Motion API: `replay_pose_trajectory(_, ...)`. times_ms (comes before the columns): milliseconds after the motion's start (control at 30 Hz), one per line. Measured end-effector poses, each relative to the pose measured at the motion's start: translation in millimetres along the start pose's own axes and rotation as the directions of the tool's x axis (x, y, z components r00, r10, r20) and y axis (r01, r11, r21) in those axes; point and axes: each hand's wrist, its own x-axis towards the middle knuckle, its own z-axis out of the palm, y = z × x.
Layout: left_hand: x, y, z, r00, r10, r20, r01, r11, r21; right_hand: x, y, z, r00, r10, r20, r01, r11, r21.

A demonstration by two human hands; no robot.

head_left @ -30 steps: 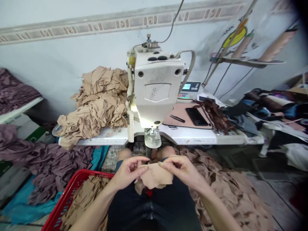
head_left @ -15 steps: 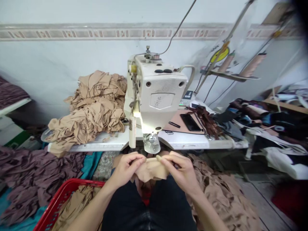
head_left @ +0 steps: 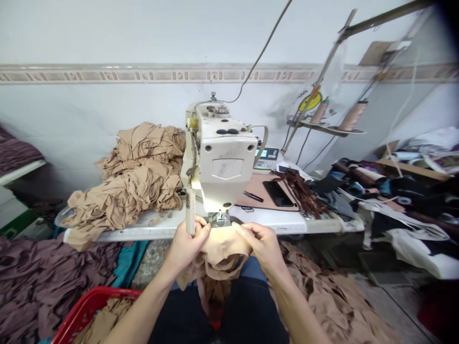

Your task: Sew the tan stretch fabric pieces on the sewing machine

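One heap of purple cloth (head_left: 53, 282) lies low on the far left. Next comes a red basket (head_left: 82, 298) with tan cloth in it. Up on the white table (head_left: 150, 234) sits a big, crumpled tan pile (head_left: 143, 143).

The left hand (head_left: 184, 246) is by the table's front edge, close to a thin white bar (head_left: 190, 210) on the machine. Its thumb and fingers pinch the left end of a tan piece (head_left: 225, 243). This piece is between the two hands, and its top edge goes from side to side, much like the table edge. The rest hangs down in loose folds over the lap. The sewing machine (head_left: 225, 162) is straight ahead, with its small metal foot (head_left: 221, 219) just past the top edge of the piece. I can't tell if they touch. Both hands look about as near to the foot, one on each side.

The right hand (head_left: 263, 243) pinches the other end, palm down, with its arm coming up from the lower right. The left arm comes up from the lower left.

Past the machine are little snips (head_left: 253, 196), a black phone (head_left: 278, 193) and dark brown strips (head_left: 301, 188). Farther right, two thread spools (head_left: 353, 115) stand up high.
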Motion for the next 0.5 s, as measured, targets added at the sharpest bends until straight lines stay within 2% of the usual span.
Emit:
replay_pose_trajectory(233, 14, -13, 12.6, 1.000, 0.008, 0.029, -0.004, 0.990, -0.143, 17, 10, -5, 0.999, -0.030, -0.031, 0.030, 1.000, 0.007)
replay_pose_trajectory(500, 15, -15, 12.6, 0.998, -0.027, 0.048, 0.037, 0.976, -0.216, 16, 20, -6, 1.000, 0.007, -0.022, -0.006, 0.997, 0.073)
